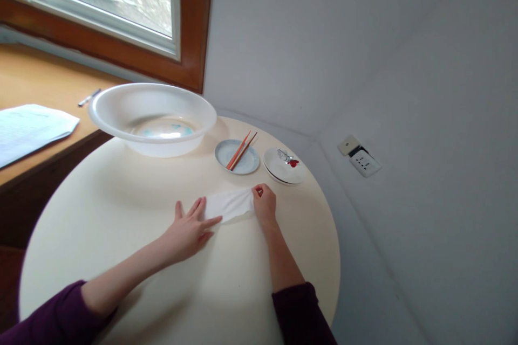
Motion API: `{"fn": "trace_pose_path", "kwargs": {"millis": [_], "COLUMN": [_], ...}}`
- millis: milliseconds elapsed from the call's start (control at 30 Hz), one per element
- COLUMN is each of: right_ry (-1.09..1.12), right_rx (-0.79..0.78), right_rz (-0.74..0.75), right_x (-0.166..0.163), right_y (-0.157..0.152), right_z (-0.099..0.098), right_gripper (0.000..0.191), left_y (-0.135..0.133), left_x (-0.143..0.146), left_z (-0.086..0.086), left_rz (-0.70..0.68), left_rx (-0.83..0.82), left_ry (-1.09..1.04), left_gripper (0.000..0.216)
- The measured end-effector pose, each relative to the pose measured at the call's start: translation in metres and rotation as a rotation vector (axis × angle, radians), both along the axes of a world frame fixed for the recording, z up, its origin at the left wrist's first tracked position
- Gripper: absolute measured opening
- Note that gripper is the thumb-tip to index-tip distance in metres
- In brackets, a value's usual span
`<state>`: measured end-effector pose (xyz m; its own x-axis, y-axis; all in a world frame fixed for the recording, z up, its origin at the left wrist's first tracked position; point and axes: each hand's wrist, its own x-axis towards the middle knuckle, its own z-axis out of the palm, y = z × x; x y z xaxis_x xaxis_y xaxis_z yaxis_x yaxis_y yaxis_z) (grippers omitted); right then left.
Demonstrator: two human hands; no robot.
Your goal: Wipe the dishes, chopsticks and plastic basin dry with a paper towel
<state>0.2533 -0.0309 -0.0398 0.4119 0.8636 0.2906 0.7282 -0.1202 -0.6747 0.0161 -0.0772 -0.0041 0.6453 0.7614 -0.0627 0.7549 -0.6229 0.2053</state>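
Note:
A thin white tissue (230,205), folded into a strip with light creases, stretches between my two hands over the round cream table. At its left end my left hand (190,229) has its fingers spread, some of them resting on the tissue's edge. The right end is pinched between the thumb and fingers of my right hand (264,202). Just beyond the tissue is a pale blue plate (250,164) with chopsticks (241,152) laid across it. To its right sits a small stack of white plates (279,164), the top one showing a red flower.
A large translucent white basin (162,145) stands at the table's back left. The round table (101,210) meets a wooden desk (44,73) bearing papers (32,129) and a pen (89,97). A wall socket (365,163) is on the right wall; a window is behind.

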Motion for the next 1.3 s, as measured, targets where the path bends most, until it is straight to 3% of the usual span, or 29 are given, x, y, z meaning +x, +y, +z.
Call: {"fn": "trace_pose_path", "kwargs": {"millis": [300, 567, 967, 1300], "right_ry": [0.074, -0.029, -0.099, -0.27], "right_rx": [0.012, 0.05, 0.141, 0.007], "right_rz": [0.111, 0.152, 0.036, 0.081], "right_x": [-0.0039, -0.0044, -0.0034, -0.0039], "right_y": [-0.0019, -0.0026, -0.0037, -0.004], "right_z": [0.0003, -0.0004, 0.002, -0.0012], "right_gripper": [0.026, 0.021, 0.011, 0.008], "left_y": [-0.0008, -0.0002, -0.0004, -0.0006], "left_x": [0.0008, 0.0002, 0.0005, -0.0009], "left_z": [0.0043, 0.0033, 0.004, 0.0003], "left_rz": [0.012, -0.002, 0.005, 0.008], "left_rx": [-0.029, -0.012, -0.022, -0.005], "left_ry": [0.004, 0.016, 0.014, -0.028], "left_gripper": [0.047, 0.047, 0.047, 0.046]}}
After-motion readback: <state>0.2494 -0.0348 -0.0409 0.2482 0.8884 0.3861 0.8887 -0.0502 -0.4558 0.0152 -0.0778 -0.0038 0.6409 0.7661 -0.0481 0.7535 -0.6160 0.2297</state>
